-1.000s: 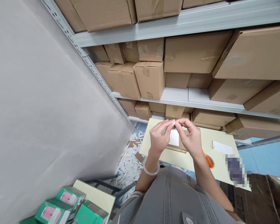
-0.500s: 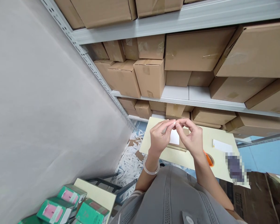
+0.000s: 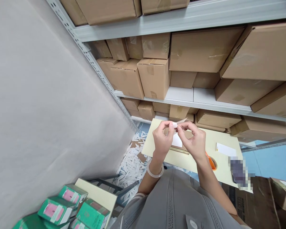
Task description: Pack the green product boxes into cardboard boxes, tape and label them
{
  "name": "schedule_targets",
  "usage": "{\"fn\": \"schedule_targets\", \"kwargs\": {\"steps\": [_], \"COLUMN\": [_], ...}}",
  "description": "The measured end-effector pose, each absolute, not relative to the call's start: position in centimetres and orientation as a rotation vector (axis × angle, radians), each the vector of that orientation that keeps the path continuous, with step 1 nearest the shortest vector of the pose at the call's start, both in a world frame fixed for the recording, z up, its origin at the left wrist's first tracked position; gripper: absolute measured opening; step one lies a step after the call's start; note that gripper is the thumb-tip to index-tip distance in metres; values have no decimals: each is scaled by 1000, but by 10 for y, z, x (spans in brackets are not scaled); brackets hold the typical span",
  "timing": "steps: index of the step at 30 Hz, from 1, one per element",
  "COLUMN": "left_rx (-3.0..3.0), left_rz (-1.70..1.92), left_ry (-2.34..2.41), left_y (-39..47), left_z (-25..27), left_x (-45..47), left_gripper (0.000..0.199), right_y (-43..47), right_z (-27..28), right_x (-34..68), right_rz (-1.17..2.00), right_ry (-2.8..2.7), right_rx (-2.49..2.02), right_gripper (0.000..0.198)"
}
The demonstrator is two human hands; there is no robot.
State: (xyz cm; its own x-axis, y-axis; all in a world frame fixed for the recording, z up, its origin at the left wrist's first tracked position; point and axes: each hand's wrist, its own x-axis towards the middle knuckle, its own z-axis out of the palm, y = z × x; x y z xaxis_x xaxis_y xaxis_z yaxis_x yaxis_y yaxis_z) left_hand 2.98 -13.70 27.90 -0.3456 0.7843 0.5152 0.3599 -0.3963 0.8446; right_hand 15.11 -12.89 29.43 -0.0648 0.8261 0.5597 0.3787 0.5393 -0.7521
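My left hand (image 3: pixel 162 137) pinches a small white paper label (image 3: pixel 174 125) between thumb and fingertips. Facing it, my right hand (image 3: pixel 193 140) is closed in a pinch at the label's right edge. A thin pale strip (image 3: pixel 182 121) sticks up to the right from between the fingertips; whether it is joined to the label I cannot tell. Under both hands a flat cardboard box (image 3: pixel 181 149) lies on the pale yellow table (image 3: pixel 154 149), with a white sheet (image 3: pixel 177 140) on top, partly hidden by the hands.
Right of my forearm lie an orange tape dispenser (image 3: pixel 211 161), a white card (image 3: pixel 226 149) and a blurred-out dark object (image 3: pixel 238 171). Shelves with cardboard boxes (image 3: pixel 153 78) rise ahead. White paper strips (image 3: pixel 131 165) litter the floor. Green boxes (image 3: pixel 54 210) sit at lower left, beside the wall.
The white paper between my fingertips shows more now, and a thin strip has come up to the right. My hands have drawn slightly apart at the fingertips.
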Motion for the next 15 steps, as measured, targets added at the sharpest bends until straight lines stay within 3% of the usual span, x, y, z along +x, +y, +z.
{"fn": "schedule_targets", "kwargs": {"steps": [15], "left_rx": [734], "left_rz": [2142], "left_ry": [1413], "left_y": [-122], "left_z": [249], "left_x": [-38], "left_gripper": [29], "right_y": [-93], "right_z": [271], "right_x": [149], "right_rz": [699], "right_ry": [-1654], "right_rx": [-1060], "right_gripper": [8]}}
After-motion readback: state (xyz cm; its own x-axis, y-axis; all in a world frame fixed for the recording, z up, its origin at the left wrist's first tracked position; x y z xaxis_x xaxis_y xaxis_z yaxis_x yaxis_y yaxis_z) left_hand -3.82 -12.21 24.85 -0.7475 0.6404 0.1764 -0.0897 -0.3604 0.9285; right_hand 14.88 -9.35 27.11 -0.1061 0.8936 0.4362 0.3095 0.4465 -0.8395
